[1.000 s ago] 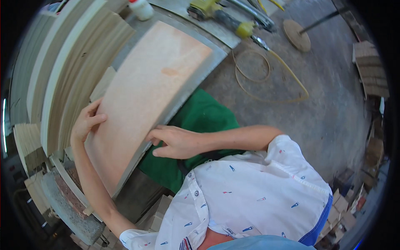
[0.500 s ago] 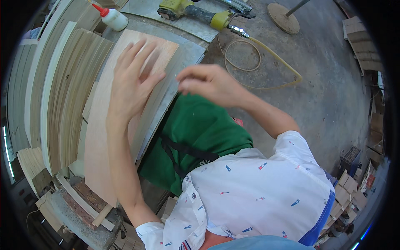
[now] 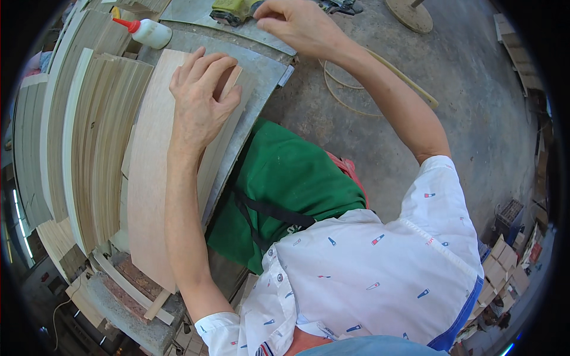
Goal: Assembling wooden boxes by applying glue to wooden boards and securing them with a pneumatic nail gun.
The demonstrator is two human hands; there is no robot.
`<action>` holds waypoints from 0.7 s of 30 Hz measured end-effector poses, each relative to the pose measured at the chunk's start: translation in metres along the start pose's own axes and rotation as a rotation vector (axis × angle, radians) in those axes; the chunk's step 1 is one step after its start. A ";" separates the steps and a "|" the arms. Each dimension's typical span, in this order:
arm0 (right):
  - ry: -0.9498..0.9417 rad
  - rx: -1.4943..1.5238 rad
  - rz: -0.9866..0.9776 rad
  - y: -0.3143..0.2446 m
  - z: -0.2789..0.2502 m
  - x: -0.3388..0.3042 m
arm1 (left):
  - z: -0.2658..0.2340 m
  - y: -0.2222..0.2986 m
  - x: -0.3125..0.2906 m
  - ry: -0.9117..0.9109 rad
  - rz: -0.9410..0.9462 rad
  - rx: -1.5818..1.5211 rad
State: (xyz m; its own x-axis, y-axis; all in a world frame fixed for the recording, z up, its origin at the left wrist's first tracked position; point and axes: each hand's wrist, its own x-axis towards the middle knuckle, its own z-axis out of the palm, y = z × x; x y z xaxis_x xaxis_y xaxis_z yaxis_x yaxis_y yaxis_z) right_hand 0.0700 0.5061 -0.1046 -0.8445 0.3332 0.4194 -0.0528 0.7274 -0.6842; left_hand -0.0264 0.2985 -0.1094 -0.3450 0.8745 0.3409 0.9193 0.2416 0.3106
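Observation:
A pale, curved wooden panel [image 3: 148, 178] lies lengthwise on the worktable at my left. My left hand [image 3: 199, 89] rests over its far right end, fingers bent and apart, with the thumb near the panel's right edge. My right hand [image 3: 303, 26] is out over a yellow-green air nail gun [image 3: 230, 13] at the far edge of the view. Its fingers are half curled with a gap between thumb and forefinger, and I see no grip on the tool. This hand covers much of the gun's handle.
A white glue bottle [image 3: 152, 34] with a red cap lies beyond the panel. Stacked curved boards [image 3: 107, 136] stand to its left. A yellowish air hose [image 3: 404, 74] loops over the floor. Nearer, wood strips [image 3: 127, 285] lie on a stone-like block [image 3: 113, 302].
My right hand has moved away from the panel, forward to the nail gun. My left hand stays over the panel's far end, with its fingers more bent. The view has shifted slightly.

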 end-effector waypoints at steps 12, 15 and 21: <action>-0.108 -0.508 0.237 0.064 0.059 0.068 | -0.001 0.000 -0.005 0.070 0.009 0.015; -0.314 -0.525 0.275 0.047 0.029 0.087 | 0.002 0.000 -0.002 0.075 -0.005 -0.040; -0.397 -0.157 0.481 -0.078 -0.079 0.066 | 0.007 -0.007 -0.008 0.153 -0.019 -0.072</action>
State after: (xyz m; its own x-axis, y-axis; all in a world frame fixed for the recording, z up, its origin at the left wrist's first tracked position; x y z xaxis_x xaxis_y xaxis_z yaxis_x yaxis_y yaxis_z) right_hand 0.0605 0.5186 0.0238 -0.8888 0.4187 -0.1862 0.4346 0.6411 -0.6326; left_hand -0.0284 0.2925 -0.1204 -0.3917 0.7945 0.4641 0.8984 0.2215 0.3791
